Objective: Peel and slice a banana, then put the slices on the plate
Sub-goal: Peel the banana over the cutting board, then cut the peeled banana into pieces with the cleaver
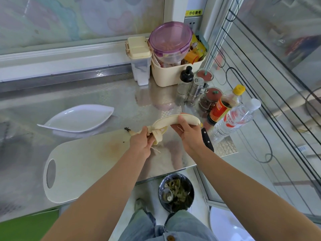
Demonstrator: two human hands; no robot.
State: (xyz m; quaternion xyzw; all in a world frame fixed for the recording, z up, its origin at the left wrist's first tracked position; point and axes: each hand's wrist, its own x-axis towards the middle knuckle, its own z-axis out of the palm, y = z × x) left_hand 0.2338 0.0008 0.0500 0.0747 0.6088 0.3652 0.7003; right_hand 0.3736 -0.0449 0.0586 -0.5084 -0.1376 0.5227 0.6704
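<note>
A pale, mostly peeled banana (pixel 173 121) is held in the air above the right end of the white cutting board (pixel 83 159). My right hand (pixel 188 134) grips the bare fruit near its right end. My left hand (pixel 141 142) grips the loose peel strips (pixel 157 134) and the stem end at the banana's left. A white leaf-shaped plate (pixel 79 119) lies empty behind the board, to the left. A black-handled knife (pixel 207 140) lies on the counter beside my right wrist, partly hidden by it.
Bottles (pixel 234 117), a shaker (pixel 196 89) and jars crowd the counter's right side, with a cream basket (pixel 173 73) of containers behind. A bin (pixel 176 193) with scraps stands on the floor under the counter edge.
</note>
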